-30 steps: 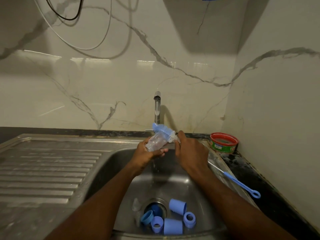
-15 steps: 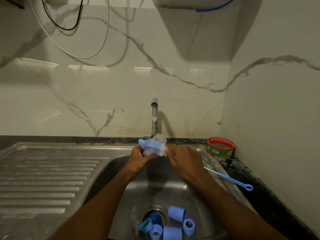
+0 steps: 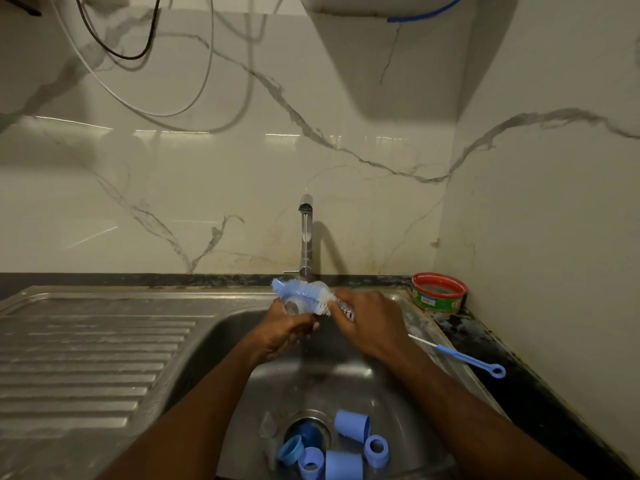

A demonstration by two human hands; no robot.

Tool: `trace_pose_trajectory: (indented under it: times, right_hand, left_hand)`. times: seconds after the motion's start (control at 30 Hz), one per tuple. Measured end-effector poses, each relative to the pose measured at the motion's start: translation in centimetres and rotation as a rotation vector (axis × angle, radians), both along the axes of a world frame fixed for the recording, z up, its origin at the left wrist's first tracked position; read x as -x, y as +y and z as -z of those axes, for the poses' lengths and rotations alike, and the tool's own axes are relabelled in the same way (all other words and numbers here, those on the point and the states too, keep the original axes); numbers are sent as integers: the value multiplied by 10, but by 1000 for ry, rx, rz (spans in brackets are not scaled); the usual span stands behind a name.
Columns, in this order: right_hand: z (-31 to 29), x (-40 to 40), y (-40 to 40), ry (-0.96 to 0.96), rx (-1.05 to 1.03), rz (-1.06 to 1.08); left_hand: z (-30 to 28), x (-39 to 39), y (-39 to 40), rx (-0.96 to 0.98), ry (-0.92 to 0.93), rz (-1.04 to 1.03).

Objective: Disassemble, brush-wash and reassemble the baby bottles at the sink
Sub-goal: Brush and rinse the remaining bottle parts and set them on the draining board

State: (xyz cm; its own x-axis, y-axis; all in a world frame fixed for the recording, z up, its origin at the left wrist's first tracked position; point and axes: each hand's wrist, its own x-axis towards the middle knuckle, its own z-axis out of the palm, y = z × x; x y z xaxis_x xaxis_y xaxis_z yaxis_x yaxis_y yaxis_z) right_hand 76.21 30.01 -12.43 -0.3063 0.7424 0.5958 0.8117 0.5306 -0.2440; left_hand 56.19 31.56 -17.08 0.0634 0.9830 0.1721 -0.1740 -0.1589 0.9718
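My left hand (image 3: 282,332) grips a clear baby bottle (image 3: 294,306) over the sink, below the tap. My right hand (image 3: 367,320) holds the handle of a blue-and-white bottle brush (image 3: 304,293); its bristles lie across the bottle. Water runs from the tap (image 3: 306,233) just behind the hands. In the sink bowl (image 3: 242,341) near the drain lie several blue caps and rings (image 3: 351,426) and a clear teat (image 3: 268,424).
A thin blue nipple brush (image 3: 464,358) lies on the sink's right rim. A red-rimmed green tub (image 3: 439,292) stands in the back right corner on the dark counter. The ribbed steel drainboard (image 3: 90,358) stretches to the left. Cables hang on the wall above.
Both hands have turned the bottle and brush: the brush head now points left across the bottle. The camera has tilted up a little.
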Motion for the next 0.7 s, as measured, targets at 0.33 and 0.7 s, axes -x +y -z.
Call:
trace_pose_trajectory:
  times: [0.33,0.7]
  right_hand:
    - [-3,-13,6,-8,13,234]
    - [4,-3,7,10,-30,162]
  left_hand:
    - [-12,-11,3,66,-295,68]
    - [6,-6,20,-84,185,-296]
